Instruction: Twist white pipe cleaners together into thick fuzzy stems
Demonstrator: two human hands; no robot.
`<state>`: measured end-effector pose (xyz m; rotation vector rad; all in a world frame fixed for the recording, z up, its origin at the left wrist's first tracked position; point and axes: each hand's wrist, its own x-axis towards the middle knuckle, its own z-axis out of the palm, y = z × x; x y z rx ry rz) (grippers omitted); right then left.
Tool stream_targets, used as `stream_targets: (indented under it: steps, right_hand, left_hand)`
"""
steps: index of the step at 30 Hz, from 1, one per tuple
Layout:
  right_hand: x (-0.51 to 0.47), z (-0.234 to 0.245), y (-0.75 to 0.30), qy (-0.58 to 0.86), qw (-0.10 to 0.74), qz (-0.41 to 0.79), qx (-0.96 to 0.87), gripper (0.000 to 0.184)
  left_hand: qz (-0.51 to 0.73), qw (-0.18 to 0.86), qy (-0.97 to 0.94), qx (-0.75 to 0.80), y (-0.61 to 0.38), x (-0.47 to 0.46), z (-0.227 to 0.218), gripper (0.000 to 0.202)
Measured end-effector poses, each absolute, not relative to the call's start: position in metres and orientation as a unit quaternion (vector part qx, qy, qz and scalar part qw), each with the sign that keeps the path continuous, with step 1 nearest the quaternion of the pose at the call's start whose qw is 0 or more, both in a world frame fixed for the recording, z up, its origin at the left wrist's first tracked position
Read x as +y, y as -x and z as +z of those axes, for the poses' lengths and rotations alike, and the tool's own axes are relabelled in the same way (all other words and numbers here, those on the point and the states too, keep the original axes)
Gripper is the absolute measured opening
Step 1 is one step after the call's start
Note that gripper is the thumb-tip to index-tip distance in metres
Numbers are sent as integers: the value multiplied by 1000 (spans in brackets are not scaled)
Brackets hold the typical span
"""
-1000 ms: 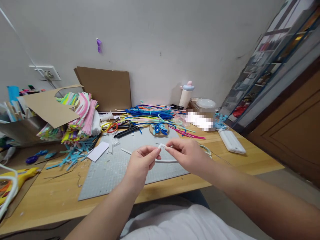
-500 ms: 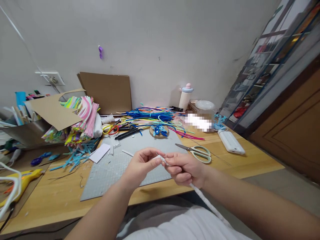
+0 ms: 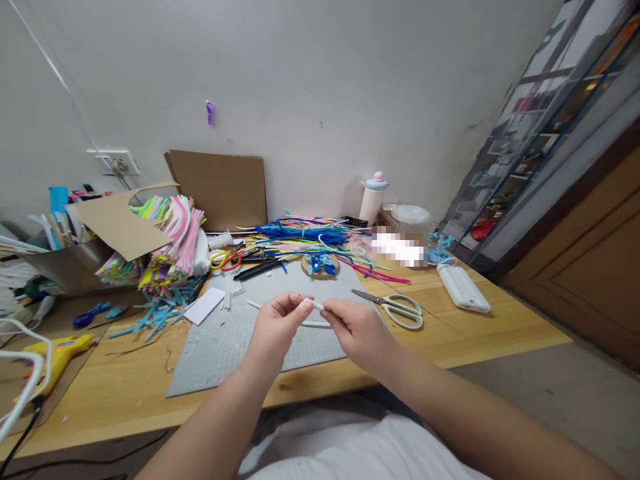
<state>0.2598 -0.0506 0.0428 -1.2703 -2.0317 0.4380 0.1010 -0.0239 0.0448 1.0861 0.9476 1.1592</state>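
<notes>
Over the front of the grey cutting mat (image 3: 210, 360), my left hand (image 3: 280, 330) pinches one end of a short, coiled-looking part of a white pipe cleaner (image 3: 317, 306). The fingertips of my right hand (image 3: 363, 333) are closed on its other end, close beside the left thumb. A white strand (image 3: 317, 325) shows below and behind the fingers; whether it joins the held piece I cannot tell. Scissors with pale green handles (image 3: 403, 310) lie just right of my right hand. Beyond my hands, a round wooden piece (image 3: 334, 270) carries a blue pipe-cleaner shape (image 3: 320, 263).
Loose blue and coloured pipe cleaners (image 3: 300, 233) cover the table's back. Bundled pastel ones (image 3: 173, 247) stand left, near a yellow glue gun (image 3: 60, 357) with its cord. A white power bank (image 3: 463, 287) lies right, a bottle (image 3: 373, 200) stands by the wall, and cardboard (image 3: 217, 190) leans there.
The long white strand that hung from my right hand toward my lap no longer shows there; a white strand now appears behind the fingers. My right hand has turned, palm down. The view shifted slightly.
</notes>
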Motion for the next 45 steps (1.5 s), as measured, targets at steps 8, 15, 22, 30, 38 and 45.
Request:
stream_targets:
  steps: [8, 15, 22, 30, 38, 45]
  right_hand:
    - [-55, 48, -262, 468, 325, 289, -769, 27]
    - [-46, 44, -271, 282, 249, 793, -480, 31]
    - [-48, 36, -255, 492, 386, 385, -678, 24]
    - [-58, 32, -256, 482, 352, 112, -794, 22]
    - [-52, 45, -262, 397, 357, 573, -622, 23]
    - [-42, 42, -266, 273, 221, 810, -469, 26]
  left_hand:
    - [443, 635, -511, 374, -86, -19, 43, 27]
    - [433, 642, -521, 358, -85, -19, 47, 26]
    - [491, 556, -496, 452, -96, -22, 40, 26]
    - [448, 585, -523, 428, -89, -23, 46, 32]
    - [418, 595, -577, 372, -76, -19, 46, 20]
    - [419, 632, -558, 337, -77, -22, 46, 23]
